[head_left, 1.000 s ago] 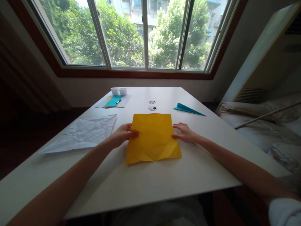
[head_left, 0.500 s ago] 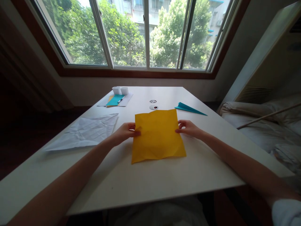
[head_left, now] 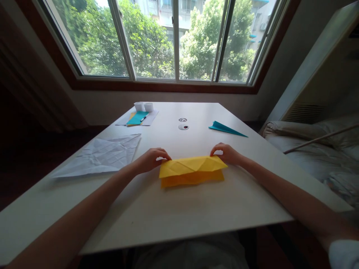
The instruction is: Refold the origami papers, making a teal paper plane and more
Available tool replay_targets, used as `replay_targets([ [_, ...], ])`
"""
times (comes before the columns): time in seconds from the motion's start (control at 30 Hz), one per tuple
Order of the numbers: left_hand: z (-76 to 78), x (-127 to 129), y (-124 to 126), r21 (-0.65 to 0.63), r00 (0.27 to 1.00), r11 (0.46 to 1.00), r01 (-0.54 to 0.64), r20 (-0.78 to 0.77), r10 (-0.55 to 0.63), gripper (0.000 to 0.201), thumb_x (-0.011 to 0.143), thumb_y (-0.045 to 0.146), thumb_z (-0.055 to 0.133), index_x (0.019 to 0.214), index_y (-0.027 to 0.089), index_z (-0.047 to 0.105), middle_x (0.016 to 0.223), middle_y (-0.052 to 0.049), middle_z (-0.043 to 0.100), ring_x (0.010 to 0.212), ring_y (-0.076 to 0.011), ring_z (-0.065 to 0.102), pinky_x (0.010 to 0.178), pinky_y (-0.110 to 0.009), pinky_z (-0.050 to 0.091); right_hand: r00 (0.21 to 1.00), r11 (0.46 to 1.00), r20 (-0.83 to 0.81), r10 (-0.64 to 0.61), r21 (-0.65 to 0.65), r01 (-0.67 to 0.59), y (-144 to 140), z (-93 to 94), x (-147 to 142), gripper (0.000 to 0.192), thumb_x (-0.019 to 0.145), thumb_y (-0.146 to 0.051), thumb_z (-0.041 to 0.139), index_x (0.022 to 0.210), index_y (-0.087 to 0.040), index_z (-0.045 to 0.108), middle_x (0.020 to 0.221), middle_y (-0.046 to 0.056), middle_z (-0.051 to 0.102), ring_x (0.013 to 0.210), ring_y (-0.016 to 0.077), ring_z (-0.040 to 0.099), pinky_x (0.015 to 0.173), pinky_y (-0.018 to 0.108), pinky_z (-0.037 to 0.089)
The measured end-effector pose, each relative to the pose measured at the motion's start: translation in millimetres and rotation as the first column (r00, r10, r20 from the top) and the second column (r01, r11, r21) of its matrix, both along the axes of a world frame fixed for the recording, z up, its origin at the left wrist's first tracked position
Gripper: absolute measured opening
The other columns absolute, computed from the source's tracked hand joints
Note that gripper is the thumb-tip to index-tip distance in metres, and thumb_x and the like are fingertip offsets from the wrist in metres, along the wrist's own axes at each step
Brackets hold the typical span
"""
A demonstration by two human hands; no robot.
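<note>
A yellow sheet of paper is bent over on the white table, its far half leaning over the near half with a gap along the front. Diagonal creases run across its upper layer. My left hand pinches the paper's far left corner. At the far right end of the bend, my right hand has thumb and fingers closed on the paper. Left of my left hand lies a creased white sheet. Beyond my right hand rests a folded teal paper plane.
Two small white containers stand at the far left. Near them a teal sheet and a pen lie on other papers. Two round discs sit mid-table. Right of the table is a cushioned seat with a stick.
The yellow paper was held up nearly flat by its sides; now its far half is bent toward me over the near half. Both hands have moved to the bend's ends.
</note>
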State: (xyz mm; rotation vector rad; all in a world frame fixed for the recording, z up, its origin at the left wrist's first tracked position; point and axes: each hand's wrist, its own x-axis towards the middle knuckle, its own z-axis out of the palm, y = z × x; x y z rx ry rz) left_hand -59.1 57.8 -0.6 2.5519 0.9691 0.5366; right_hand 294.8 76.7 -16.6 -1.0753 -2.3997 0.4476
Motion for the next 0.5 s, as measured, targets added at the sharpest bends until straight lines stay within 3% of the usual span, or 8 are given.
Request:
replay_targets([
  [0.1,0.4,-1.8,0.4,0.056,0.988,0.995,0.085,-0.136,-0.077,0.031,0.080,0.012,0.045,0.099,0.023,0.067,0.095,-0.007,0.064,0.087,-0.0158,0.056,0.078,-0.027,0.045,0.996,0.996,0.076,0.043,0.069,-0.048,1.3,-2.3,3.9,0.016,0.078,-0.022,0.053,0.082,-0.021,0.069,0.087,0.004,0.068,0.087,0.0188,0.057,0.084,0.034,0.041],
  [0.27,7.0,1.6,-6.3,0.126,0.950,0.992,0.004,-0.311,0.036,0.041,0.075,0.004,0.043,0.100,0.025,0.067,0.098,-0.006,0.061,0.093,-0.0169,0.054,0.083,-0.028,0.043,0.975,0.992,0.222,0.035,0.108,-0.060,-2.3,2.3,3.6,0.029,0.079,-0.011,0.046,0.092,-0.024,0.069,0.098,0.004,0.066,0.094,0.0193,0.055,0.087,0.036,0.039],
  [0.37,12.5,18.0,-19.1,0.234,0.918,0.970,-0.064,-0.368,0.149,0.027,0.082,0.018,0.042,0.091,0.022,0.068,0.096,-0.006,0.061,0.091,-0.0197,0.054,0.080,-0.033,0.044,0.956,0.987,0.293,-0.003,0.154,-0.045,-10.3,9.4,-4.2,0.025,0.083,-0.021,0.045,0.092,-0.024,0.069,0.101,0.006,0.065,0.095,0.0210,0.055,0.086,0.039,0.039],
  [0.43,13.2,33.1,-29.3,0.292,0.899,0.949,-0.116,-0.375,0.225,0.030,0.087,0.033,0.039,0.090,0.020,0.066,0.096,-0.009,0.061,0.093,-0.0228,0.055,0.081,-0.038,0.044,0.944,0.980,0.327,-0.039,0.196,-0.028,-16.9,13.5,-11.5,0.025,0.084,-0.035,0.047,0.090,-0.022,0.068,0.100,0.007,0.065,0.094,0.0231,0.055,0.084,0.041,0.040],
  [0.5,10.4,47.8,-38.9,0.315,0.915,0.941,-0.120,-0.334,0.229,0.034,0.090,0.035,0.035,0.105,0.019,0.060,0.106,-0.010,0.060,0.101,-0.0232,0.053,0.086,-0.039,0.043,0.933,0.972,0.351,-0.073,0.234,-0.012,-23.2,15.5,-18.9,0.031,0.082,-0.044,0.049,0.091,-0.020,0.067,0.102,0.008,0.065,0.095,0.0249,0.055,0.083,0.043,0.041],
])
